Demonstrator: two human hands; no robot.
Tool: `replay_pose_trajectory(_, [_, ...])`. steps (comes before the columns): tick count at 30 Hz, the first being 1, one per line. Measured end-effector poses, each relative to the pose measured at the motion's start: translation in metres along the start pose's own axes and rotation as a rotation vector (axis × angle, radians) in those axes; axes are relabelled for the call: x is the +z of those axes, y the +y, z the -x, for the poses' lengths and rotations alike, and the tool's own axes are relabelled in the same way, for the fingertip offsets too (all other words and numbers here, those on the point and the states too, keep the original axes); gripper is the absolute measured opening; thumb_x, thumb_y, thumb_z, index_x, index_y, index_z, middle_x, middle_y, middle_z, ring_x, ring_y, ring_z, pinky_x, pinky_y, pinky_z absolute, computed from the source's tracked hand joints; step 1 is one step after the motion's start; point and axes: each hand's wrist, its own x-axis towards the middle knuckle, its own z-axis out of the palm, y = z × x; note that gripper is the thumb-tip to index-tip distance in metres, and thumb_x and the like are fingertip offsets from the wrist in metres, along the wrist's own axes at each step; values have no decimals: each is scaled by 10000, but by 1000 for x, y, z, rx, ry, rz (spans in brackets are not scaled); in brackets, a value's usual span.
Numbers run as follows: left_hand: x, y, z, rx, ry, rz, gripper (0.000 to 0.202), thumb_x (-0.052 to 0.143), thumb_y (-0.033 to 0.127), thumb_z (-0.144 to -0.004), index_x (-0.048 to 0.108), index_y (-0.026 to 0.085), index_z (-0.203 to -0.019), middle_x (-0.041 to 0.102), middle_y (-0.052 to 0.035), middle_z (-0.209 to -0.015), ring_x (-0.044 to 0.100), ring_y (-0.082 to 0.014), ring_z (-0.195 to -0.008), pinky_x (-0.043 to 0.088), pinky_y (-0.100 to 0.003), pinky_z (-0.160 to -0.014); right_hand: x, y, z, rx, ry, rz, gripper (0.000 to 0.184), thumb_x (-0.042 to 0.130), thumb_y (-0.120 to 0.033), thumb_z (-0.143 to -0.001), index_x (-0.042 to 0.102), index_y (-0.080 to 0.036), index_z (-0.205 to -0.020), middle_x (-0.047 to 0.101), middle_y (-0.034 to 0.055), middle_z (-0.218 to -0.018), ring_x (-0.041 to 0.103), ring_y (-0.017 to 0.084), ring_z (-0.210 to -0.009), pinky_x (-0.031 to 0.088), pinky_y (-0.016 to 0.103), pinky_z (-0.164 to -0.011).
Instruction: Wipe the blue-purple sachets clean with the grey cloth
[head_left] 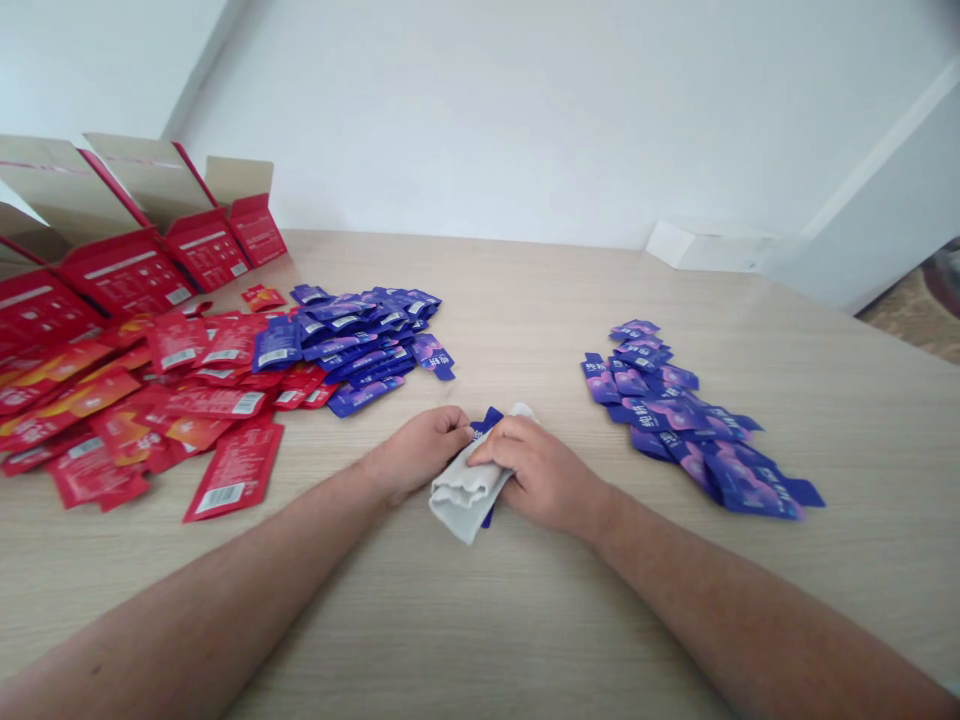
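My left hand (pixel 417 450) and my right hand (pixel 538 472) meet at the middle of the wooden table (pixel 525 620). Between them lies a blue sachet (pixel 489 421), mostly covered by a folded grey-white cloth (pixel 463 490). My left hand's fingers are curled and pinch the sachet's left end. My right hand's fingers are closed over the cloth and press it onto the sachet. A pile of blue sachets (pixel 360 335) lies to the far left, and a second spread of blue-purple sachets (pixel 690 420) lies to the right.
Many red sachets (pixel 150 400) are scattered at the left. Several open red cardboard boxes (pixel 135 260) stand at the back left corner. A white box (pixel 705 245) sits at the back right against the wall.
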Motion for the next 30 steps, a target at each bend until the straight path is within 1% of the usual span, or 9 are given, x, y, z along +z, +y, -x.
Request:
replay_pose_trajectory(3, [0,1,0,17,-10,20,234,560,416,-822,535,188,-776,499,52,-614,431,-96,-526,327,-209,-479,0,-5,0,-67,-91,0,291,601,-102,-814,669,-223,-1069,621,56,-1001,548,203,-971,446,347,-886])
replay_pose_trajectory(8, [1,0,0,-11,26,64,235,578,411,-810,523,187,-764,501,53,-616,426,-90,-528,304,-199,-467,-3,-4,0,31,-16,47,288,591,-90,-820,649,-200,-1079,614,73,-1014,542,210,-976,436,361,-891])
replay_pose_trajectory(12, [0,-2,-1,12,-4,53,233,571,414,-817,533,187,-781,483,60,-600,401,-86,-507,298,-202,-457,-4,-8,-1,-46,-102,12,292,598,-73,-788,635,-205,-1046,615,56,-1015,542,205,-980,438,339,-883])
replay_pose_trajectory(13, [0,-2,-1,11,-8,54,235,568,417,-819,532,188,-781,479,63,-594,396,-85,-500,297,-203,-454,-4,-8,-1,-49,-106,11,297,595,-70,-787,630,-205,-1050,613,57,-1019,541,207,-981,439,339,-880])
replay_pose_trajectory(18, [1,-1,1,21,33,44,238,562,418,-827,543,185,-784,522,50,-637,443,-87,-543,320,-196,-475,-3,-6,-1,53,-13,45,318,556,-34,-792,618,-194,-1061,603,74,-1024,533,222,-984,433,369,-875])
replay_pose_trajectory(23, [-1,-1,4,29,2,15,243,534,431,-844,545,190,-813,465,68,-579,378,-80,-473,290,-202,-430,0,-10,-1,-37,-122,23,291,593,-73,-796,629,-215,-1047,606,59,-995,536,224,-956,441,364,-845])
replay_pose_trajectory(24, [-2,-1,5,35,4,12,242,530,429,-846,544,190,-809,465,68,-580,376,-80,-474,289,-201,-429,0,-10,-1,-38,-124,21,295,586,-68,-800,629,-217,-1052,608,59,-1001,538,224,-960,441,366,-851])
replay_pose_trajectory(28, [-2,-2,6,58,44,-1,216,546,395,-835,552,185,-788,484,56,-608,405,-80,-515,299,-190,-451,-1,-8,-1,18,-45,19,312,553,-35,-802,628,-205,-1053,612,72,-1022,542,228,-984,441,375,-863])
replay_pose_trajectory(30, [-1,-1,6,56,38,-2,214,542,396,-836,548,187,-789,462,61,-588,391,-80,-496,291,-193,-441,-1,-9,0,-5,-86,10,312,565,-40,-796,636,-214,-1044,615,66,-1006,545,227,-970,446,372,-852])
